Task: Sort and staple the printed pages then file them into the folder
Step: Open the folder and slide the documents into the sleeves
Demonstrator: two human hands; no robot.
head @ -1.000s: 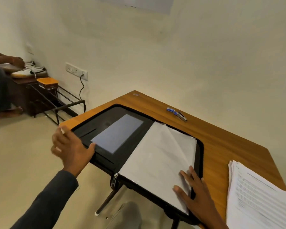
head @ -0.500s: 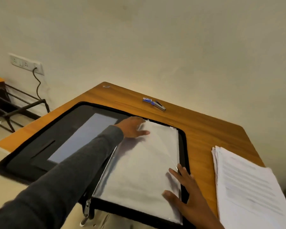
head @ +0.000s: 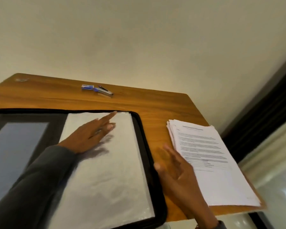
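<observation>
You have nothing legible in front of you here. The top sheet of the stack of printed pages [head: 205,154] carries a short centred heading and rows of dark print beneath it, but all of it is smeared into grey bars and no word or number comes clear. The small blue box [head: 87,87] near the far edge of the desk [head: 155,103] shows a pale patch on its face, too small and blurred for you to read.
</observation>
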